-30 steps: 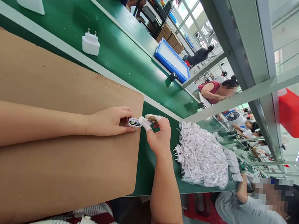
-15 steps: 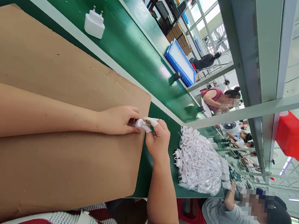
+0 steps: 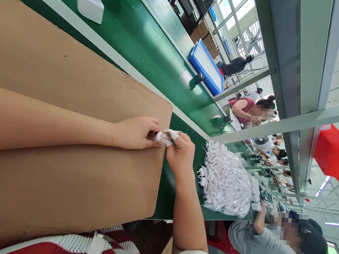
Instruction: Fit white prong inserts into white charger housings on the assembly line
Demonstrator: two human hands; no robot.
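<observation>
My left hand (image 3: 136,132) reaches in from the left edge over the brown cardboard sheet (image 3: 63,185). Its thumb and fingers are pinched on a small white plastic piece (image 3: 159,136), mostly covered by fingers, so its exact kind is unclear. From below comes my right hand (image 3: 182,152), with white coverings on its thumb and forefinger, closed on the same piece from the other side. Both hands meet near the cardboard's right end. A clear plastic bag (image 3: 226,187) full of white plastic parts lies to the right of my right hand.
A white plug adapter (image 3: 90,4) stands on the green bench (image 3: 130,32), beyond a pale dividing strip. Farther along are a black block (image 3: 197,80) and a blue-rimmed tray (image 3: 207,67). A grey-sleeved co-worker (image 3: 266,242) sits at lower right. A metal frame crosses overhead.
The view has shifted slightly, so the adapter appears farther up and left. Both hands keep hold of the white piece; the right fingers have turned a little around it.
</observation>
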